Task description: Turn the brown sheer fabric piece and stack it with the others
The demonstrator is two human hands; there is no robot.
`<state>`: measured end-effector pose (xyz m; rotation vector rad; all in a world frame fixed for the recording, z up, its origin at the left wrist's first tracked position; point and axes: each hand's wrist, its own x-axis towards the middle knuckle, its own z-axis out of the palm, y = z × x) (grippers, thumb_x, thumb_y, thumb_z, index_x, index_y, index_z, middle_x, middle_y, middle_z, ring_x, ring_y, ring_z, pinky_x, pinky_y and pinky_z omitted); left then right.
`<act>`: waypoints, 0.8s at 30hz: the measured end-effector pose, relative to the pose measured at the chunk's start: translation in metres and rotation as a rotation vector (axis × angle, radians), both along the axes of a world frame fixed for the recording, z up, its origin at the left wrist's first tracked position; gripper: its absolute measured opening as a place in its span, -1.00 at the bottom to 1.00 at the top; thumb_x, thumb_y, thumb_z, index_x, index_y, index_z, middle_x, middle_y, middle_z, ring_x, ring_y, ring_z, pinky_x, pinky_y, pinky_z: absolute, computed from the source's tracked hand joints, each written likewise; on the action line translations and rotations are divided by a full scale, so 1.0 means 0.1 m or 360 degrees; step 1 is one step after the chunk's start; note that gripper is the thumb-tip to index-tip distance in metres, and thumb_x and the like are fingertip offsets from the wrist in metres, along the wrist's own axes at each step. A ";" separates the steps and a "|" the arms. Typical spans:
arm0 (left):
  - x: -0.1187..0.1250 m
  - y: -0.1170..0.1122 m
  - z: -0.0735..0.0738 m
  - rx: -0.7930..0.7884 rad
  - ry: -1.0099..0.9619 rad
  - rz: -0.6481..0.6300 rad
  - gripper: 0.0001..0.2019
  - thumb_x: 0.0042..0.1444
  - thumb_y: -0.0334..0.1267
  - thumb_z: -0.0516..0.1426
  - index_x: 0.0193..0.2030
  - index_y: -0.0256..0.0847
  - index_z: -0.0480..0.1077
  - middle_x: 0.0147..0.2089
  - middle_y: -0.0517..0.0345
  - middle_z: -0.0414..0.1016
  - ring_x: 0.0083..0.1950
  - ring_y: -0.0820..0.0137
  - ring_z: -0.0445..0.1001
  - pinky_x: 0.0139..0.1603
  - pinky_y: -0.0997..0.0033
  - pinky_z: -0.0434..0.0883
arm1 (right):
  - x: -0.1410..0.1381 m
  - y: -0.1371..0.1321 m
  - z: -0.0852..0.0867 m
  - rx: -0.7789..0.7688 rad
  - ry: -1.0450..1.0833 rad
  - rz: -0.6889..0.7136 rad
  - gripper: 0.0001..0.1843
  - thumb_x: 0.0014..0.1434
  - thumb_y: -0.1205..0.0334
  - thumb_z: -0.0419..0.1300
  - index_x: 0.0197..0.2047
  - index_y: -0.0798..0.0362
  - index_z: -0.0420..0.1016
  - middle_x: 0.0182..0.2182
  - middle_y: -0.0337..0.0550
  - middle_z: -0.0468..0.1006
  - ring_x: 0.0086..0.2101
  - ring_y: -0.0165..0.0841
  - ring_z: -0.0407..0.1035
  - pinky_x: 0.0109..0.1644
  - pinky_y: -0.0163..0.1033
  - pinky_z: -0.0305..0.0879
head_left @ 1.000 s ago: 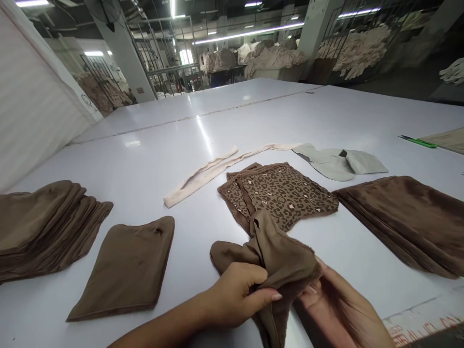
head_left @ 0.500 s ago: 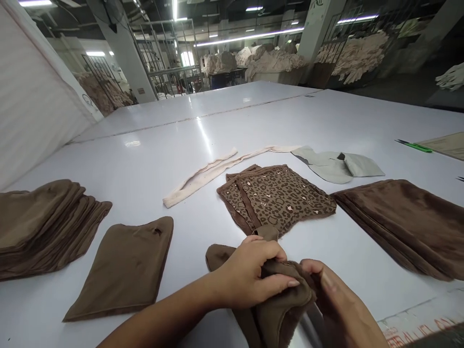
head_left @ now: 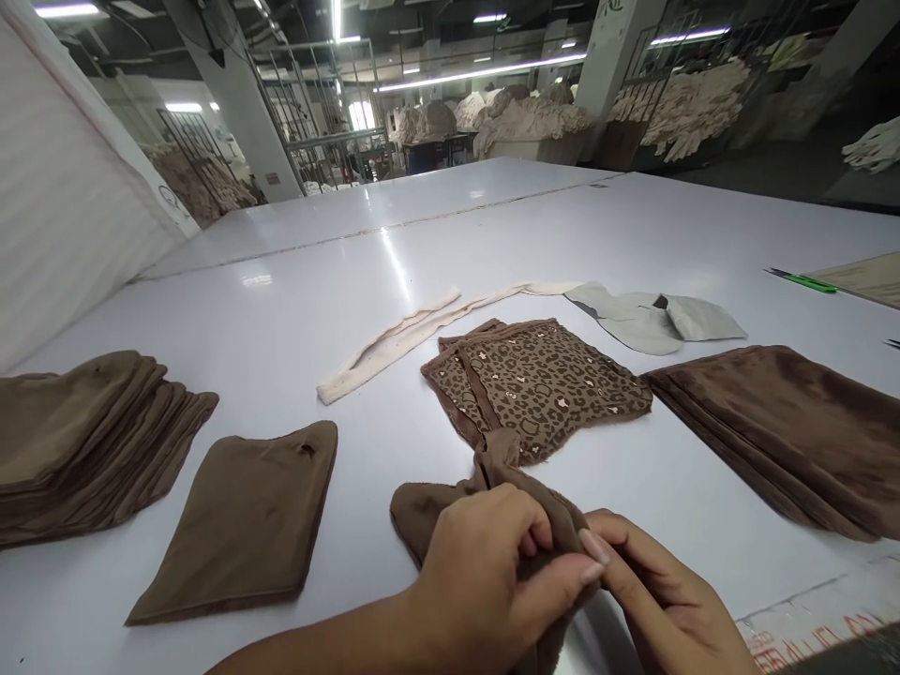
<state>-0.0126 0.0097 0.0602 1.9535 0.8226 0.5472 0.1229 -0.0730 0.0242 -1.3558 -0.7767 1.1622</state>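
pinching brown cloth (head_left: pixel 450 497), long axis left-right, both hands (head_left: pixel 492 572)

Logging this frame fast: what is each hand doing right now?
Left hand: closed, pinching the brown fabric piece between thumb and fingers.
Right hand: fingers curled on the same brown fabric piece, gripping its edge.

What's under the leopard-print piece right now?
Another leopard-print layer peeks out beneath the leopard-print piece at its left edge, both on the white table. Anything further beneath is covered.
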 end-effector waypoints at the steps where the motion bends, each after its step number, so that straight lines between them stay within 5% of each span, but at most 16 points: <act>1: 0.01 -0.02 -0.02 -0.0169 -0.0012 -0.0033 -0.71 0.09 -0.09 0.12 -0.49 -0.23 0.21 -0.50 0.25 0.23 -0.45 0.50 0.18 -0.42 0.46 0.13 | -0.01 -0.01 -0.02 0.0002 0.0024 -0.0033 -0.84 0.11 0.03 0.20 -0.30 -0.09 0.46 -0.43 -0.26 0.41 -0.34 -0.37 0.29 -0.24 -0.43 0.28; 4: 0.07 -0.02 -0.10 -0.0588 -0.0184 -0.0048 -0.76 0.10 -0.17 0.10 -0.50 -0.25 0.22 -0.53 0.26 0.18 -0.48 0.54 0.14 -0.47 0.51 0.10 | -0.04 -0.01 -0.05 -0.0018 0.0398 -0.0124 -0.86 0.11 0.07 0.21 -0.26 -0.12 0.49 -0.48 -0.28 0.42 -0.42 -0.41 0.30 -0.33 -0.43 0.31; 8: 0.12 0.01 -0.25 -0.1156 -0.0608 -0.0071 -0.68 0.01 -0.03 0.16 -0.43 -0.28 0.25 -0.65 0.34 0.11 -0.59 0.60 0.06 -0.55 0.53 0.02 | -0.10 0.06 -0.01 -0.0095 0.1069 -0.0164 -0.81 -0.01 0.16 0.32 -0.26 -0.06 0.58 -0.47 -0.22 0.48 -0.46 -0.39 0.37 -0.37 -0.34 0.39; 11: 0.13 0.04 -0.29 -0.1292 -0.0730 -0.0080 -0.61 -0.07 0.04 0.22 -0.42 -0.27 0.23 -0.67 0.37 0.10 -0.62 0.62 0.04 -0.57 0.55 0.00 | -0.13 0.11 0.00 -0.0124 0.1394 -0.0188 -0.82 -0.16 0.26 0.41 -0.39 0.03 0.63 -0.58 -0.21 0.46 -0.47 -0.36 0.40 -0.31 -0.29 0.43; 15: 0.10 0.05 -0.27 -0.0992 -0.0454 -0.0096 -0.70 0.01 -0.09 0.19 -0.43 -0.26 0.21 -0.58 0.32 0.12 -0.56 0.60 0.07 -0.55 0.57 0.04 | -0.12 0.11 -0.02 -0.0122 0.1466 -0.0233 -0.91 -0.11 0.30 0.39 -0.45 0.05 0.60 -0.57 -0.25 0.48 -0.53 -0.44 0.40 -0.31 -0.34 0.44; 20: 0.07 -0.03 -0.25 0.0101 -0.0465 0.0036 -0.92 0.08 -0.31 0.10 -0.33 -0.25 0.26 -0.40 0.19 0.25 -0.40 0.50 0.22 -0.37 0.49 0.20 | -0.12 0.13 0.00 -0.0034 0.1288 -0.0172 -0.91 -0.01 0.21 0.32 -0.36 -0.04 0.58 -0.48 -0.24 0.52 -0.62 -0.49 0.36 -0.54 -0.44 0.38; 24: 0.07 -0.08 -0.22 0.0109 -0.0314 0.0039 -0.79 0.00 -0.23 0.18 -0.33 -0.25 0.24 -0.42 0.20 0.21 -0.42 0.48 0.19 -0.40 0.46 0.18 | -0.16 0.16 0.00 -0.0003 0.1195 -0.0142 -0.84 -0.06 0.15 0.34 -0.33 -0.06 0.60 -0.44 -0.18 0.54 -0.56 -0.40 0.40 -0.58 -0.41 0.37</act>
